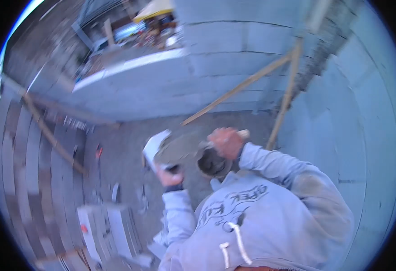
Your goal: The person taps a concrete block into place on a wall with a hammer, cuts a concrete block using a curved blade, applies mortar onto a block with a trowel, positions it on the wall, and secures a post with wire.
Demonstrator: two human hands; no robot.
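My left hand [170,176] grips the near edge of a white block [153,147], its fingers partly hidden. Grey mortar [177,147] covers the block's upper face. To the right, my right hand [226,142] is closed round the pale handle [243,134] of a tool that is blurred by motion. Just below this hand is a dark, rounded, mortar-coated shape [214,162]; whether it is the tool's head or a separate container I cannot tell. Both hands are in front of my body, above the grey floor.
Pale block walls [252,67] stand ahead and right, with a window opening [130,40] at upper left. Wooden braces [247,86] lean against the wall. Stacked white blocks [107,230] stand at lower left, and a red-handled tool [99,151] lies on the floor.
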